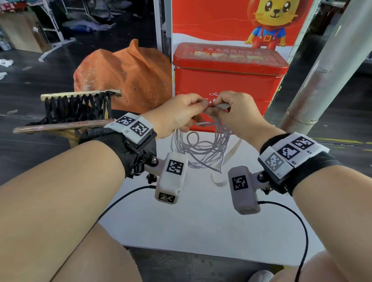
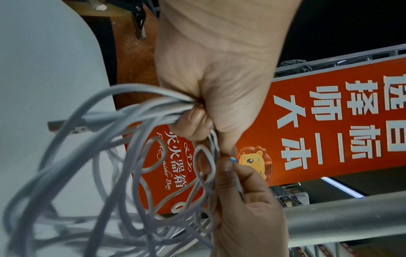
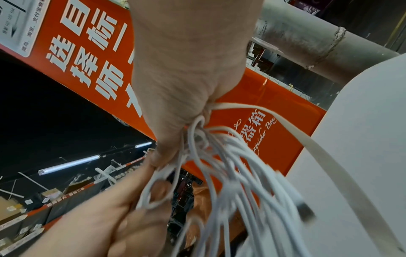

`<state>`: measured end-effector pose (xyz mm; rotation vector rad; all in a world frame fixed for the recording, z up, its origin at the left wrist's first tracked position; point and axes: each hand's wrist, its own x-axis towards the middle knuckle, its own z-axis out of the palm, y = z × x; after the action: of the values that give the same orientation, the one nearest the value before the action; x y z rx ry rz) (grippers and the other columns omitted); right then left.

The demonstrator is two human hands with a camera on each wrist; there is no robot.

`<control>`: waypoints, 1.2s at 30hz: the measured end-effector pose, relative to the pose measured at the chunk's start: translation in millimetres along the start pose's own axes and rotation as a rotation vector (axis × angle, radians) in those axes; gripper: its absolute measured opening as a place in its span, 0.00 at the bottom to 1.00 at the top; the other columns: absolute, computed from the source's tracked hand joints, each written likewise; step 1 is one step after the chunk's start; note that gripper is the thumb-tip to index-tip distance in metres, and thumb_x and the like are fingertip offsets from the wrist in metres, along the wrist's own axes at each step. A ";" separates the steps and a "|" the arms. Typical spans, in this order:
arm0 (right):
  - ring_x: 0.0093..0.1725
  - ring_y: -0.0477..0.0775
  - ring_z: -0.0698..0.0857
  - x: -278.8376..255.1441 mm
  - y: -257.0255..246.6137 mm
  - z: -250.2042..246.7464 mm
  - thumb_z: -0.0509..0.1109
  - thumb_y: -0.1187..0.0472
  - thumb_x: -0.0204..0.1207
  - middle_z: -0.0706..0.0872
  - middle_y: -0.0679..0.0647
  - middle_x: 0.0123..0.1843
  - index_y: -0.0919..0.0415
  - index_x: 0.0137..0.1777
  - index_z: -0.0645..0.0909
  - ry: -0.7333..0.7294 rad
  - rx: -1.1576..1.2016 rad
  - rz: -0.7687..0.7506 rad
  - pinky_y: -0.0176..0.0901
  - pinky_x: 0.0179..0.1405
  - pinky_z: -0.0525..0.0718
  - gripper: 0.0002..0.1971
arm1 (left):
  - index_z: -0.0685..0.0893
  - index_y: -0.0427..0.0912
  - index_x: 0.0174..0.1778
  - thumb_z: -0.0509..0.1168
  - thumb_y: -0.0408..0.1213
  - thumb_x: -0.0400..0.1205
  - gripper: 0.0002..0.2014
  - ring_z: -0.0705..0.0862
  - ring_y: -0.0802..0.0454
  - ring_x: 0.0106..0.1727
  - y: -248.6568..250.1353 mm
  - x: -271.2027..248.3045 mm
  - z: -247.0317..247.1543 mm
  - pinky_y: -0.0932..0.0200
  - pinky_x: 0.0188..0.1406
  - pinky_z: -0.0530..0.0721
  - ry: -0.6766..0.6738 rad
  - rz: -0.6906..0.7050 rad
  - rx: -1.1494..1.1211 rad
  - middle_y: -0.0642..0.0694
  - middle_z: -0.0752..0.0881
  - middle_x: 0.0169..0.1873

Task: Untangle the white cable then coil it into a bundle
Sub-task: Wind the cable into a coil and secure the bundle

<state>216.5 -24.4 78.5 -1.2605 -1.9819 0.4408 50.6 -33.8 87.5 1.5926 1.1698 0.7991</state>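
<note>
The white cable (image 1: 199, 150) hangs in several tangled loops above the white table (image 1: 197, 224). My left hand (image 1: 201, 108) grips a bunch of strands in its curled fingers (image 2: 193, 114). My right hand (image 1: 215, 106) meets it fingertip to fingertip and pinches the cable at the top of the loops. In the left wrist view the cable (image 2: 136, 156) fans down from the fist, with a metal plug (image 2: 66, 126) showing behind it. From the right wrist the strands (image 3: 241, 173) spill out under the right hand (image 3: 186, 97), and a plug (image 3: 305, 210) dangles, blurred.
A red tin box (image 1: 228, 78) stands just behind the hands. An orange sack (image 1: 123, 78) and a wooden rack with black straps (image 1: 78, 106) lie to the left. A grey pillar (image 1: 328, 73) rises at the right. A flat white strip (image 3: 307, 144) trails from the right hand.
</note>
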 end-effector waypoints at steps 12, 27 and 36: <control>0.41 0.49 0.77 7.8 -1.6 -10.0 0.66 0.61 0.81 0.82 0.54 0.43 0.65 0.47 0.81 -0.006 -0.141 -0.070 0.44 0.46 0.78 0.08 | 0.82 0.47 0.49 0.60 0.37 0.86 0.06 0.58 0.61 0.17 -2.0 -4.9 13.2 0.68 0.15 0.56 -0.103 -0.019 -0.044 0.47 0.68 0.28; 0.29 0.48 0.69 3.2 -7.4 -4.0 0.65 0.40 0.77 0.70 0.49 0.29 0.58 0.32 0.72 -0.003 -0.078 0.263 0.40 0.30 0.66 0.22 | 0.81 0.40 0.54 0.61 0.38 0.86 0.07 0.64 0.62 0.12 -8.7 1.0 -3.7 0.71 0.11 0.60 0.205 -0.107 -0.256 0.49 0.77 0.27; 0.28 0.44 0.77 3.5 -10.6 -1.9 0.77 0.51 0.72 0.82 0.54 0.33 0.69 0.41 0.83 -0.038 0.320 0.392 0.34 0.30 0.74 0.18 | 0.81 0.44 0.47 0.60 0.38 0.86 0.05 0.61 0.63 0.13 -7.6 -0.5 1.0 0.70 0.12 0.58 0.160 -0.115 -0.231 0.47 0.72 0.29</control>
<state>210.3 -26.4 87.8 -1.4350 -1.6084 0.9388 49.0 -34.1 80.0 1.2793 1.2230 0.9628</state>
